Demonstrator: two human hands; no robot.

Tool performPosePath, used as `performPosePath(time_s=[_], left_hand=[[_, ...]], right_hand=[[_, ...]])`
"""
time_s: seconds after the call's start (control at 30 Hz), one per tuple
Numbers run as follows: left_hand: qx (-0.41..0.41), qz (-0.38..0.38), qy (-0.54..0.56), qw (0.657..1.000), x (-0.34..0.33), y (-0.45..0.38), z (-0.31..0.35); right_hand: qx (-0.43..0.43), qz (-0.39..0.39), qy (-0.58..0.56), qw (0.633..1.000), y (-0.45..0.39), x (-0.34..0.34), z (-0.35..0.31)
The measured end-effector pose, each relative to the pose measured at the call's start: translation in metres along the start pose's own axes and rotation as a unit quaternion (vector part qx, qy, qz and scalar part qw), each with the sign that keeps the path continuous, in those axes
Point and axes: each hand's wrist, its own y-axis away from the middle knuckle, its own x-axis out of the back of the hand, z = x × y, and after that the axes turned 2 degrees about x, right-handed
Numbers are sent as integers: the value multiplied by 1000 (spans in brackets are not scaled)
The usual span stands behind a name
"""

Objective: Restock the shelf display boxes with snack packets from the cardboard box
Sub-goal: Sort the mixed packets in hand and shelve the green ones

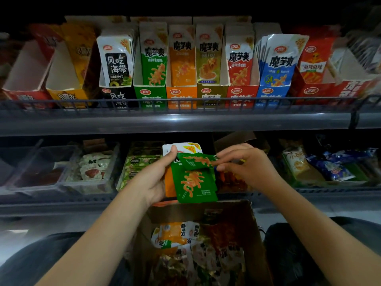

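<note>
- My left hand (pixel 156 178) grips a small stack of packets (pixel 192 182) in front of the lower shelf, thumb over the top edge, fingers curled behind; green ones face me, with an orange one and a white-topped one showing behind.
- My right hand (pixel 245 164) pinches the top green packet (pixel 196 161) by its right end between thumb and fingertips. That packet lies crosswise and bent over the stack.
- The carton (pixel 253 234) sits just below my hands, between my knees, with a loose jumble of mixed packets inside.
- The green display box (pixel 150 96) stands on the upper shelf, between the black box (pixel 117 96) and the orange box (pixel 181 96), with packets already upright in it.
- Handling, as I judge it: these are light, soft foil sachets, glossy and likely slippery against one another. The bent one shows they fold easily.
- I would hold them by the flat faces near the middle, or squeeze the stack from both sides, not by one corner.
- Squaring the stack first should help; a fanned bundle may snag on the box's front lip.
</note>
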Motion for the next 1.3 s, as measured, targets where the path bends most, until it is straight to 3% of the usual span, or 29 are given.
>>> performPosePath(time_s=[0.17,0.27,0.33,0.4,0.43,0.5,0.57,0.67,0.73,0.87,0.93,1.0,1.3], left_hand=[[-22,6,-13,1000,-1,1,-6],[-54,33,20,998,-3,-3,-9],[-70,53,45,995,-5,-5,-11],[-84,61,58,993,-7,-7,-15],[-90,62,63,992,-9,-6,-16],[-96,58,56,992,-12,-6,-19],[-91,52,42,994,-14,-6,-22],[-73,43,31,996,-15,-5,-22],[-50,33,37,998,-13,-3,-18],[-68,39,28,997,-6,-5,-13],[-87,49,7,995,-5,-6,-16],[-85,41,16,995,-7,-5,-20],[-61,14,50,997,-12,-2,-24]], right_hand=[[48,-4,44,998,-2,1,4],[77,66,87,991,-1,-3,9],[27,125,80,989,1,-6,6],[-93,151,-7,984,3,-11,-4],[-166,142,-94,971,3,-14,-8],[-264,110,-292,913,0,-19,-10],[-288,99,-358,882,-1,-26,-6],[-308,133,-358,871,-4,-31,0],[-311,113,-343,879,-7,-26,5],[-280,-63,-323,902,-8,-9,5],[-259,-102,-262,924,-5,-10,2],[-266,-106,-226,931,-3,-16,-2],[-315,-85,-299,896,2,-34,-9]])
